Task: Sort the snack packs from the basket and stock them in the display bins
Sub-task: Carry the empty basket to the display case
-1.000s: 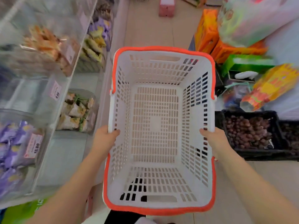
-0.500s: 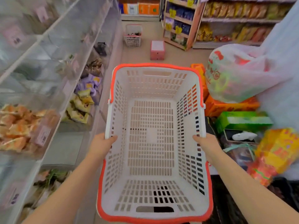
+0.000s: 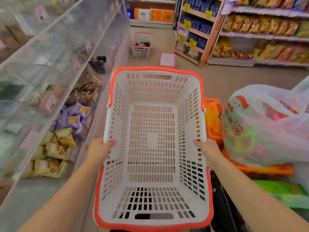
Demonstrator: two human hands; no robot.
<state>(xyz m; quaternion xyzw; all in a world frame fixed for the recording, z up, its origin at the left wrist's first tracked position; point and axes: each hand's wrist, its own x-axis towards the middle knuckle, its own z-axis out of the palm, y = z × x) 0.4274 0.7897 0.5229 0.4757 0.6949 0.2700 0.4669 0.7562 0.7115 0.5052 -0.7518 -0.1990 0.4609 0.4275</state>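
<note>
The left hand [image 3: 100, 149] grips the left rim of the basket [image 3: 153, 221], thumb hooked over the inside edge and fingers wrapped underneath. The right hand [image 3: 207, 148] holds the opposite rim the same way, thumb inside. Between them the white basket with its orange rim is carried level in front of the person, and its slotted bottom shows nothing inside.

To the left run the clear display bins [image 3: 55, 84]. The nearest one holds yellow snack packs [image 3: 53, 153], the next purple snack packs [image 3: 75, 118], and beyond that brown packs [image 3: 85, 91], too blurred to tell more. To the right, a filled plastic bag [image 3: 264, 128] sits on orange boxes [image 3: 213, 119], just beside the basket. Farther down the floor stands a second basket [image 3: 141, 46] with dark items inside, near wooden shelves [image 3: 195, 32] of bagged goods.
</note>
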